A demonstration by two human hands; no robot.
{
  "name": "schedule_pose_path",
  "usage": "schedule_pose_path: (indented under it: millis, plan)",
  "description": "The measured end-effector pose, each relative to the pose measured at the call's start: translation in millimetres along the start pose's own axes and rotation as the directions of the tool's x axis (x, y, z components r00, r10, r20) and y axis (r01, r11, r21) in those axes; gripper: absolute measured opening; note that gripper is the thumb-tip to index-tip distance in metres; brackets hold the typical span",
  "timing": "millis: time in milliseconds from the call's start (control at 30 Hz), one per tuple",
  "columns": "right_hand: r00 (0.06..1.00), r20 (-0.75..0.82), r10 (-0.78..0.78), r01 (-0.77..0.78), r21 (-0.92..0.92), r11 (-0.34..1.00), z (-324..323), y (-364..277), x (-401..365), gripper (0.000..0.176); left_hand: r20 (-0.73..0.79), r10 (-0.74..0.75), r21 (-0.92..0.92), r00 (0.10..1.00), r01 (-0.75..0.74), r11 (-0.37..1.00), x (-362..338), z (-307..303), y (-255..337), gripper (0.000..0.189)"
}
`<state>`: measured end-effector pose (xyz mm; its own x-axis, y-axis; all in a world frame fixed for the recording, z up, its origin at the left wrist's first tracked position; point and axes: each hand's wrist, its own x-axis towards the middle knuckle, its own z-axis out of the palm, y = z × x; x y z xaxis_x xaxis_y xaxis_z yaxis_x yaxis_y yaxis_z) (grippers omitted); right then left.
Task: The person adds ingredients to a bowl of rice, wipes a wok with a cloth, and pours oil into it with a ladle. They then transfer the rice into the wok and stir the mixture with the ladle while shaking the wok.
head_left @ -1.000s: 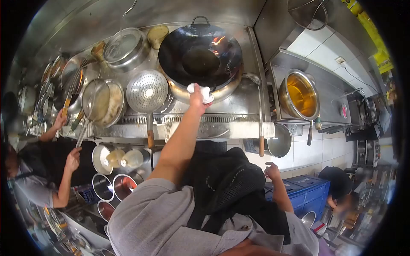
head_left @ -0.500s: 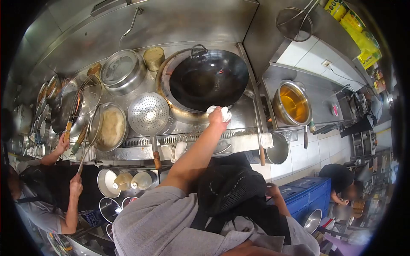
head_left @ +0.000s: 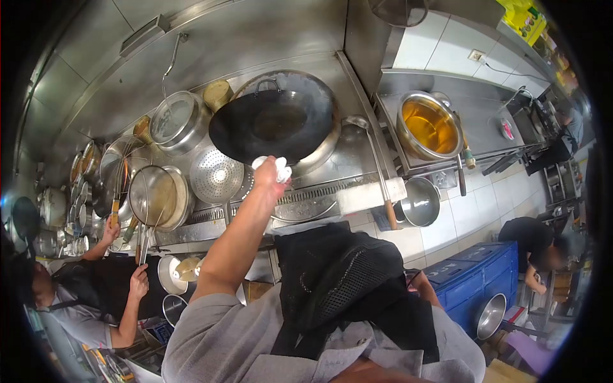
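My left hand is closed round the near edge of a large black wok, with a bunched white cloth between palm and metal. The wok tilts over the left part of the stove ring, its loop handle on the far side. A little dark liquid shows at its bottom. Low by my right side, my right hand is mostly hidden behind black cloth and its fingers do not show. A perforated ladle lies just left of the wok.
On the right are a long-handled ladle, a pot of amber liquid, a steel pot and blue cabinets. A co-worker at left holds a mesh strainer. Another person bends at far right.
My left hand has drawn the wok to the left, partly off the ring, and the wok is tilted. The co-worker's strainer has shifted over the pale-filled pan. My view has moved too.
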<state>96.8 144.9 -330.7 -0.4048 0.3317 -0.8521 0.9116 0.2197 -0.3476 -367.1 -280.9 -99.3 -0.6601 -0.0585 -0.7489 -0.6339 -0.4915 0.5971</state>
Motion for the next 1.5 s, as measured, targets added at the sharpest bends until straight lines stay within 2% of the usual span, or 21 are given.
schedule_pose_path:
  millis: [167, 233, 267, 300, 333, 367, 400, 433, 467, 600, 667, 767, 800, 900, 1033, 1233, 1333, 1467, 1500]
  plan:
    - [1.0, -0.004, 0.022, -0.022, 0.108, 0.994, -51.0, -0.7, 30.6, 0.035, -0.068, 0.125, -0.01, 0.99, -0.126, 0.992, -21.0, 20.7, -10.4, 0.022]
    - [0.977, 0.018, -0.211, 0.206, 0.137, 0.969, -83.4, 10.9, 62.3, 0.039, -0.045, 0.183, -0.007, 0.982, -0.183, 0.983, -31.0, 35.8, -21.7, 0.018]
    - [0.977, 0.023, -0.213, 0.208, 0.137, 0.968, -101.8, 23.8, 80.5, 0.039, -0.035, 0.208, -0.025, 0.977, -0.209, 0.978, -35.2, 43.8, -28.2, 0.018]
    - [0.893, 0.039, -0.448, 0.449, -0.018, 0.893, -120.9, 40.2, 100.5, 0.04, -0.026, 0.233, -0.042, 0.972, -0.234, 0.971, -39.5, 52.3, -34.7, 0.017]
    - [0.753, 0.09, -0.651, 0.656, -0.163, 0.737, -141.4, 43.6, 105.3, 0.042, -0.043, 0.251, -0.033, 0.967, -0.252, 0.967, -51.2, 65.0, -42.7, 0.018]
    - [0.75, 0.094, -0.654, 0.66, -0.158, 0.734, -163.8, 48.7, 107.9, 0.042, -0.059, 0.271, -0.022, 0.961, -0.272, 0.962, -63.0, 79.0, -49.6, 0.018]
    - [0.878, 0.042, -0.477, 0.478, -0.009, 0.878, -183.9, 41.8, 91.5, 0.042, -0.096, 0.282, -0.02, 0.955, -0.285, 0.958, -72.0, 93.5, -57.8, 0.02]
    - [0.964, 0.028, -0.263, 0.256, 0.152, 0.955, -199.6, 36.7, 78.4, 0.042, -0.126, 0.287, -0.023, 0.95, -0.292, 0.956, -79.0, 108.1, -65.2, 0.022]
    - [0.962, 0.015, -0.272, 0.27, 0.103, 0.957, -217.6, 53.6, 87.3, 0.041, -0.119, 0.287, -0.024, 0.951, -0.291, 0.956, -82.2, 119.6, -70.2, 0.022]
    - [0.975, -0.028, -0.219, 0.219, 0.245, 0.944, -275.4, 110.9, 89.4, 0.043, -0.096, 0.252, -0.079, 0.963, -0.26, 0.962, -108.4, 162.6, -90.9, 0.021]
    - [0.984, -0.058, -0.168, 0.178, 0.32, 0.93, -291.4, 137.7, 89.7, 0.041, -0.094, 0.27, -0.065, 0.958, -0.277, 0.959, -121.4, 182.6, -105.3, 0.021]
    - [0.99, -0.058, -0.13, 0.141, 0.293, 0.946, -298.3, 176.3, 98.3, 0.038, -0.124, 0.305, -0.015, 0.944, -0.309, 0.951, -145.8, 212.1, -130.4, 0.022]
    - [0.993, -0.052, -0.107, 0.119, 0.354, 0.928, -295.5, 187.2, 99.7, 0.036, -0.146, 0.328, 0.005, 0.933, -0.331, 0.944, -155.9, 221.7, -140.4, 0.023]
    - [0.995, -0.001, -0.099, 0.093, 0.35, 0.932, -284.3, 210.7, 100.4, 0.035, -0.182, 0.373, 0.106, 0.91, -0.359, 0.927, -177.7, 244.7, -160.0, 0.025]
    - [0.992, 0.029, -0.119, 0.109, 0.242, 0.964, -273.7, 226.6, 92.6, 0.037, -0.151, 0.453, 0.157, 0.878, -0.431, 0.888, -191.9, 268.6, -175.5, 0.027]
    - [0.997, 0.027, -0.073, 0.058, 0.361, 0.931, -271.4, 241.2, 95.6, 0.037, -0.109, 0.59, 0.23, 0.8, -0.558, 0.798, -203.7, 293.7, -193.0, 0.025]
    - [0.996, 0.029, -0.082, 0.064, 0.39, 0.918, -267.2, 253.6, 108.2, 0.04, -0.048, 0.695, 0.276, 0.717, -0.659, 0.699, -202.5, 296.4, -195.2, 0.024]
    - [0.997, 0.03, -0.074, 0.052, 0.46, 0.886, -254.1, 282.4, 133.7, 0.039, -0.019, 0.733, 0.3, 0.68, -0.695, 0.653, -200.4, 292.8, -199.8, 0.024]
    - [0.953, -0.041, -0.301, 0.302, 0.226, 0.926, -238.8, 318.7, 172.6, 0.037, -0.004, 0.764, 0.327, 0.645, -0.721, 0.61, -192.5, 289.5, -199.6, 0.024]
